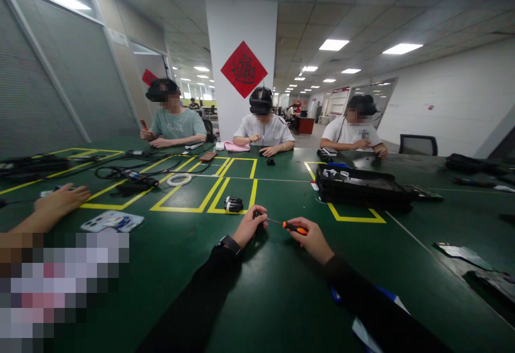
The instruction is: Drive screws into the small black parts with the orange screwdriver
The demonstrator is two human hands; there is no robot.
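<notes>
My right hand is closed round the orange and black handle of a screwdriver. Its thin shaft points left, toward my left hand, and the tip ends at or close to those fingers. A small dark piece is pinched in my left hand; the fingers cover most of it, so its kind does not show. A dark watch sits on my left wrist. Just beyond that hand, a few black cylinders with white bands lie together on the green table.
A long black case lies on the right, with circuit boards nearer the right edge. Cables, a white cable coil and a phone are on the left, beside another person's hand. Several people sit opposite.
</notes>
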